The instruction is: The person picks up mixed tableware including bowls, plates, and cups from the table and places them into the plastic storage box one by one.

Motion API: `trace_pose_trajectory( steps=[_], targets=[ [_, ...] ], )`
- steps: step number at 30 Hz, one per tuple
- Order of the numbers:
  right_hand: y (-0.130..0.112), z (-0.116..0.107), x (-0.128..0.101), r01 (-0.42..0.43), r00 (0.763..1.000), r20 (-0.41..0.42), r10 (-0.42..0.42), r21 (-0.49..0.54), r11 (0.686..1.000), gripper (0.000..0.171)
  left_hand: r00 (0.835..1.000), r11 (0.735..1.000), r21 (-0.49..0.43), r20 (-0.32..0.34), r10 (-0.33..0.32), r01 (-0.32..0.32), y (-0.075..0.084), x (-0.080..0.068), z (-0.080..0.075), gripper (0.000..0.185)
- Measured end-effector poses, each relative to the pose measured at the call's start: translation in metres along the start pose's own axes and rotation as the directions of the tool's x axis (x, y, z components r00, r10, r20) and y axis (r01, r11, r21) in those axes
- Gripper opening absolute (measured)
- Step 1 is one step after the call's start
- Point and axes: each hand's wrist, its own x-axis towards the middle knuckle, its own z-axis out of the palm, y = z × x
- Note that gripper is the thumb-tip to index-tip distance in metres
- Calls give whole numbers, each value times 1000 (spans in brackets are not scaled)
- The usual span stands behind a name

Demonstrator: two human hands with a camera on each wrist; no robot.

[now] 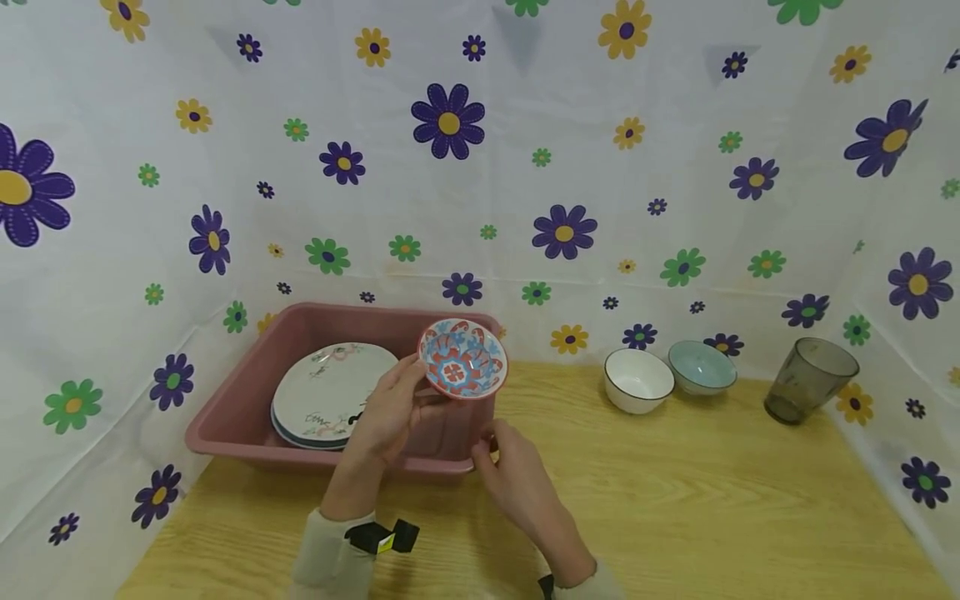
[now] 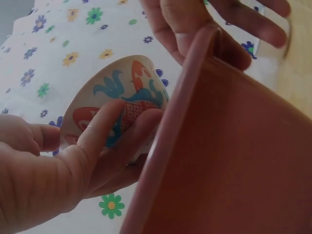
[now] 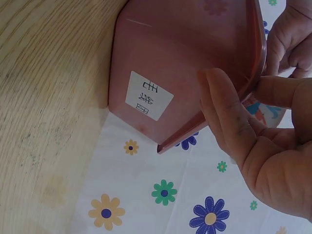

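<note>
Across the back and sides hangs a white flowered cloth [image 1: 525,167] printed with purple, green and yellow blooms, and below it lies a light wooden table [image 1: 675,517]. On the table's left part stands a pink plastic tub [image 1: 247,392]; the right wrist view shows a white label with dark characters [image 3: 148,95] on its outer wall. Inside the tub lean stacked white plates [image 1: 326,396] with a faint drawn pattern. Well apart, at the table's far right, stands a smoky glass tumbler [image 1: 810,379], and left of it sit a pale blue bowl [image 1: 701,367] and a white bowl with a dark rim [image 1: 637,379], just beside each other. Above the tub's near right corner the left hand [image 1: 390,412] grasps a small patterned bowl [image 1: 462,358], red and blue inside, tilted so its inside faces the head camera; the fingers [image 2: 122,131] curl under its painted outside. The right hand [image 1: 517,475] pinches the tub's rim at that same corner, thumb [image 3: 222,107] on the outer wall and fingers over the edge.
</note>
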Motion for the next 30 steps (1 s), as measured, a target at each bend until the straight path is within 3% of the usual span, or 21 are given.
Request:
trace_pose_trajectory(
  steps=[8,19,25,30],
  targets=[
    [-1,2,-1,-17,999,-30,16,-11,1000,13,999,997,57,6,-48,47,3,10,-4,48],
    [-2,-3,-3,-15,998,60,17,-35,999,17,994,979,172,-1,-113,112,10,26,-16,47],
    [-5,-5,-2,-21,996,83,26,-54,998,19,991,973,199,39,-127,117,15,38,-19,47],
    [-5,-6,-3,-11,997,76,15,-54,998,18,979,959,222,56,-194,178,22,47,-24,49]
  ],
)
